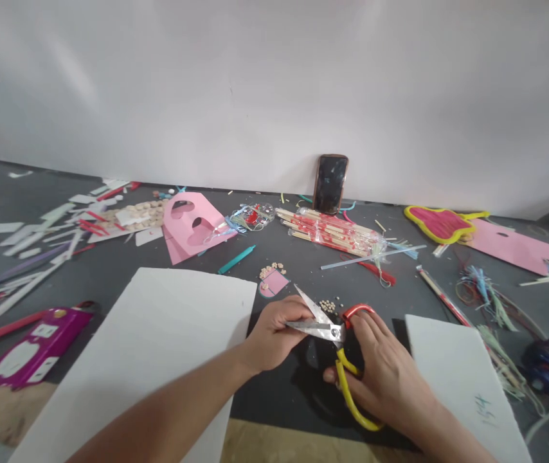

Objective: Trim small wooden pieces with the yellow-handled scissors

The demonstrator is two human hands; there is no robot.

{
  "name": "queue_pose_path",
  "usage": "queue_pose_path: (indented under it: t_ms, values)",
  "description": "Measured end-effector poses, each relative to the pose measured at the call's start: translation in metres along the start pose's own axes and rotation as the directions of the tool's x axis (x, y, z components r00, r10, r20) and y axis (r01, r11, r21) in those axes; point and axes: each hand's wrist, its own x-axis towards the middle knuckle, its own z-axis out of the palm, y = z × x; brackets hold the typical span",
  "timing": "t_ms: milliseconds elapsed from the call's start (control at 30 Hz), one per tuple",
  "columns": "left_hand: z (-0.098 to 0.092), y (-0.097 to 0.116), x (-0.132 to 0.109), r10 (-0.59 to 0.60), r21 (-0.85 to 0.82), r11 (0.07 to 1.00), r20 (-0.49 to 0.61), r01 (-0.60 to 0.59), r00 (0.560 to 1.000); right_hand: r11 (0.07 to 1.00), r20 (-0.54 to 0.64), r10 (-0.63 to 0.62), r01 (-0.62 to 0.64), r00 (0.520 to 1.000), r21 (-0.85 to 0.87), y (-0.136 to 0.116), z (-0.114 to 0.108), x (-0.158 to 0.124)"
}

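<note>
My right hand (383, 360) holds a pair of scissors (335, 332) by its red and yellow handles, with the blades spread and pointing left. My left hand (279, 331) is closed at the blades, its fingers curled by the lower one; whatever it pinches is too hidden to name. Small round beads (327, 306) lie just behind the blades. Past my left hand is a small pink piece (274, 281) with wooden beads (272, 267) beside and on it. A white board (173, 321) lies under my left forearm, and another white board (462, 373) is beside my right forearm.
A phone (331, 183) leans on the wall behind packets of sticks (335, 231). Pink cut-out card (197, 225) and a teal pen (236, 260) lie left of centre. White strips and a purple box (38, 347) are at far left; tassels (489, 296) and pink card (515, 244) at right.
</note>
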Motion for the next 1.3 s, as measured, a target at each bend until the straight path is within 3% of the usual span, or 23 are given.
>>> queue_pose_path:
  t_ms: [533, 867, 1300]
  values:
    - [0.000, 0.000, 0.001, 0.018, 0.102, 0.995, 0.015, -0.019, 1.000, 1.000, -0.013, -0.028, 0.028, 1.000, 0.003, 0.001, 0.003, -0.003]
    - [0.001, 0.003, 0.001, 0.004, 0.070, 0.998, 0.024, -0.006, 1.000, 0.995, 0.136, 0.078, -0.068, 0.988, -0.073, -0.007, 0.006, -0.005]
    - [0.003, 0.002, -0.001, 0.018, 0.042, 0.999, -0.005, -0.018, 1.000, 0.994, 0.166, 0.102, -0.096, 0.981, -0.044, -0.011, 0.006, -0.006]
